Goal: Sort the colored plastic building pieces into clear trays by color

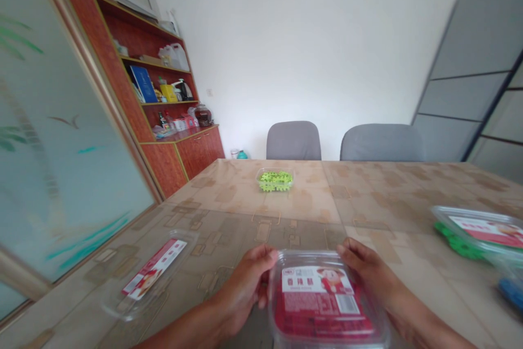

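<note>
A clear plastic container [322,305] with a white and red label on its lid is held at the near edge of the table. Red contents show through its sides; their kind I cannot make out. At its left far corner, my left hand [250,278] grips the rim with thumb and bent fingers. My right hand [371,270] is closed on the opposite corner, thumb on the lid's edge. To the left, a clear plastic lid [153,273] with a red and white label lies on the table, apart from my left hand.
An uncovered clear tub of bright green pieces [275,181] stands further back on the patterned table [232,196]. At the right is a labelled container with green pieces [482,232], and blue pieces [510,292] near it. Two grey chairs [293,141] stand behind the table.
</note>
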The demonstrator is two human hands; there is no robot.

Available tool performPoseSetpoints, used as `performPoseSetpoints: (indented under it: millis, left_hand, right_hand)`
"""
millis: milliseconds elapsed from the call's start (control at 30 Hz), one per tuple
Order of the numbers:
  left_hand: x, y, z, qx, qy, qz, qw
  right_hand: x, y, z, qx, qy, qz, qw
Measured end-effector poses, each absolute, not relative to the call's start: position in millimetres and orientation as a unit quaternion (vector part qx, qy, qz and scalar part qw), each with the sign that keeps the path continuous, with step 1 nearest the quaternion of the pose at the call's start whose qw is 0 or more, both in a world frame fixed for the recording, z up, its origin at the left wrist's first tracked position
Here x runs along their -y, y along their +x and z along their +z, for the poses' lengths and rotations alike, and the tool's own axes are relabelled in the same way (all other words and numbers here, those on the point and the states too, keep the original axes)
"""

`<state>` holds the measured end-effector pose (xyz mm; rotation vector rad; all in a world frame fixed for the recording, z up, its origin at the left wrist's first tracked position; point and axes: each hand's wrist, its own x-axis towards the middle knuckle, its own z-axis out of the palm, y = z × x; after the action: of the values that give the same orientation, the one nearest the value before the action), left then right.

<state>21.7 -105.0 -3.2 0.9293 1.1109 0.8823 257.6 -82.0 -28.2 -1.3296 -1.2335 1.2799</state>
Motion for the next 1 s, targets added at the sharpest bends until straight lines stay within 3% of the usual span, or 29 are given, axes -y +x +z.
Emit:
performPoseSetpoints:
  millis: [233, 433, 633, 1000]
  left_hand:
    - [106, 21, -5, -0.486, 0.418, 0.391, 0.660]
    - [93, 24, 4, -0.547, 0.522, 0.320, 0.571]
    - [89, 31, -3, -0.518, 0.581, 0.385, 0.495]
    - [100, 43, -9, -0.467, 0.422, 0.459, 0.627]
  right_hand:
    - [79, 256, -33, 0.459, -0.529, 0.535, 0.472]
    - [78, 259, -32, 0.447, -0.524, 0.552, 0.470]
    - [81, 256, -28, 0.429, -0.521, 0.576, 0.460]
    - [77, 255, -32, 0.430, -0.529, 0.585, 0.439]
